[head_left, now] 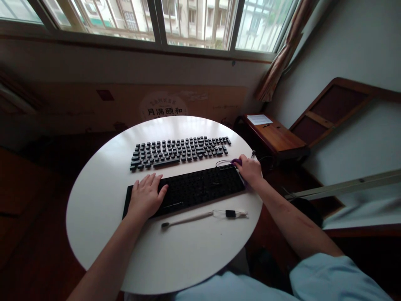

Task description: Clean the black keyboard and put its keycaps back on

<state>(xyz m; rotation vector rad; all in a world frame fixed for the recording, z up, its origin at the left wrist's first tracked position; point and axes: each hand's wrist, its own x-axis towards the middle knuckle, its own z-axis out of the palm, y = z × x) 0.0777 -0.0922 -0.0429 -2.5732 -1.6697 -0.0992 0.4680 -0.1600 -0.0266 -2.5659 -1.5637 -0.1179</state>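
Note:
A black keyboard base with its keycaps off lies across the middle of the round white table. My left hand rests flat on its left end, fingers spread. At its far right corner, my right hand is closed on a purple cloth, most of which my fingers hide. A thin cable loops beside that hand. Beyond the base, the loose black keycaps stand in keyboard order. On the near side lie a toothbrush and a wire keycap puller with a black piece at it.
The round white table has its near edge against my body. A low wooden stand holding a paper is at the back right. A long cardboard panel leans under the window.

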